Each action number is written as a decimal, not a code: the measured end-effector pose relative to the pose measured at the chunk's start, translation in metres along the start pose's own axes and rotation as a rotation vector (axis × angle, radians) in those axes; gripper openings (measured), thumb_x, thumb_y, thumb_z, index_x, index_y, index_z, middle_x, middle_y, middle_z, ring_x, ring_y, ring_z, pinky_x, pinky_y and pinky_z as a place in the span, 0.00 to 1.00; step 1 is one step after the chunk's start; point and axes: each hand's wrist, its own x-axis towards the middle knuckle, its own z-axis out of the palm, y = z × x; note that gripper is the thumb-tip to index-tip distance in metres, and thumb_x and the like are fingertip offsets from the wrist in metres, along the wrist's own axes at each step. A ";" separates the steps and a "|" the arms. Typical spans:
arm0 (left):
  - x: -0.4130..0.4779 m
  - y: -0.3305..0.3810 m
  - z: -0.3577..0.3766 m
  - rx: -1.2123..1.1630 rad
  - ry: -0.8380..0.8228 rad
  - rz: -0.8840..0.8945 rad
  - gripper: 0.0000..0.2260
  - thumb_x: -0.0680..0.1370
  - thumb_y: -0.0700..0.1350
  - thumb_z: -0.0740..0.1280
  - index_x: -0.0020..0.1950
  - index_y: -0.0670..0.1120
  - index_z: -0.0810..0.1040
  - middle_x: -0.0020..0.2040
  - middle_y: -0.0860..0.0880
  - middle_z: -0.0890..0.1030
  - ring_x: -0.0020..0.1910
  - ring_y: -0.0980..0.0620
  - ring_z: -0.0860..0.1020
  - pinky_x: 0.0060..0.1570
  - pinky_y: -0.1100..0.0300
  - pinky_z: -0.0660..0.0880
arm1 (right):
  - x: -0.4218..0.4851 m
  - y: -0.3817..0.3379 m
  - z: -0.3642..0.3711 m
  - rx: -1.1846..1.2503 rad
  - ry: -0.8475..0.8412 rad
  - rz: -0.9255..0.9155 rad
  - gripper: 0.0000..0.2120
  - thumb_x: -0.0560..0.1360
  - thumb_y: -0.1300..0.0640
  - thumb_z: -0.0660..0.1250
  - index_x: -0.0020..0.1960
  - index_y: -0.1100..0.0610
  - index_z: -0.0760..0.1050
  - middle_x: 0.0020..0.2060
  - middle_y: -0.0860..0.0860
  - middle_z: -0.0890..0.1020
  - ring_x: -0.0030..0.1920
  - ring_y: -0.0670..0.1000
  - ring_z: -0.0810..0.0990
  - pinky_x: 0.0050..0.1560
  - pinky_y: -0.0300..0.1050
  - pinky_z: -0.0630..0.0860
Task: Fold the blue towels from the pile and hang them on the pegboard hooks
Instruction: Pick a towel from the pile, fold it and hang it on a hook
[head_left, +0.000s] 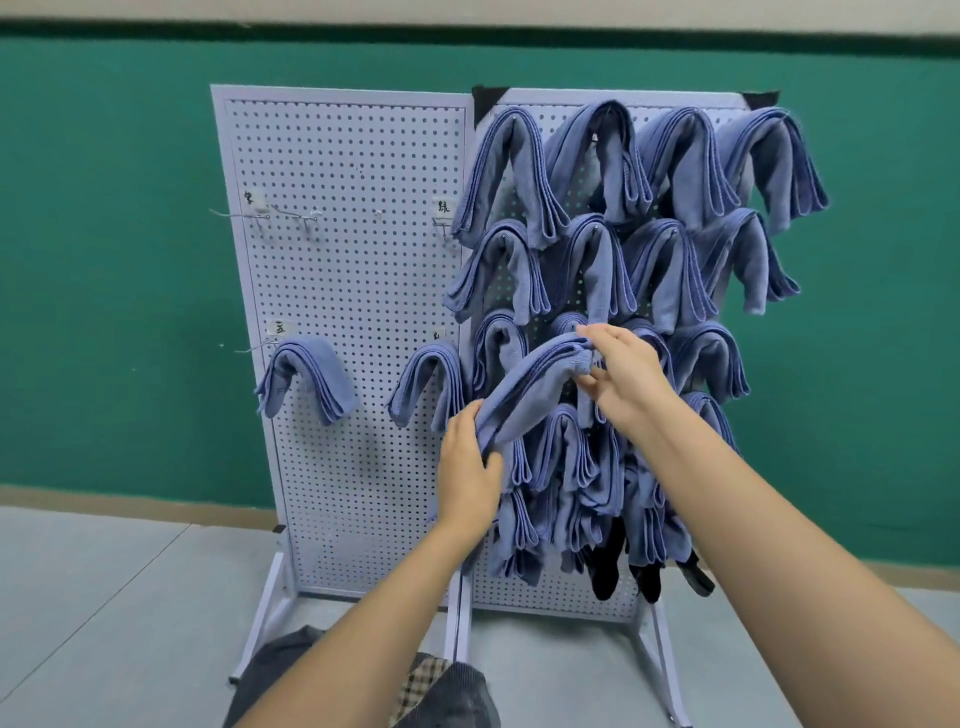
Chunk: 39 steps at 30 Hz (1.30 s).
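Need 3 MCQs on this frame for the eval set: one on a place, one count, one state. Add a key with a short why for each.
1. Where is the folded towel held by the left hand and right hand?
A. on the floor
B. in front of the right pegboard panel
C. draped over the person's forearm

2. How many towels hang on the left pegboard panel?
A. none
B. two
C. five

3. What state is the held towel in?
A. spread open flat
B. hung on a hook and let go
C. folded, gripped at both ends

Key
1 B: it is held up before the towel-covered right panel.
2 B: two hang on its lower row, and the upper hooks are bare.
3 C: layered edges show, and each hand grips one end.
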 end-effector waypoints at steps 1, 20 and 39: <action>0.003 0.003 -0.005 -0.036 0.018 0.000 0.22 0.78 0.38 0.65 0.70 0.50 0.65 0.60 0.55 0.74 0.53 0.58 0.75 0.51 0.67 0.74 | 0.001 0.001 -0.005 0.015 0.019 0.006 0.05 0.78 0.64 0.64 0.43 0.58 0.73 0.33 0.53 0.75 0.32 0.50 0.72 0.31 0.39 0.72; 0.061 0.035 -0.076 0.108 0.068 0.019 0.06 0.74 0.39 0.67 0.46 0.48 0.74 0.44 0.52 0.78 0.42 0.50 0.77 0.42 0.53 0.75 | 0.000 0.075 0.041 -1.123 -0.385 -0.453 0.22 0.69 0.53 0.70 0.61 0.51 0.68 0.55 0.49 0.73 0.54 0.52 0.72 0.50 0.51 0.74; 0.178 0.059 -0.119 0.073 0.250 0.216 0.10 0.75 0.38 0.66 0.55 0.47 0.79 0.45 0.55 0.79 0.44 0.56 0.76 0.44 0.63 0.71 | 0.068 0.015 0.136 -0.874 -0.033 -0.779 0.11 0.74 0.58 0.66 0.55 0.54 0.69 0.50 0.50 0.77 0.50 0.53 0.75 0.43 0.51 0.74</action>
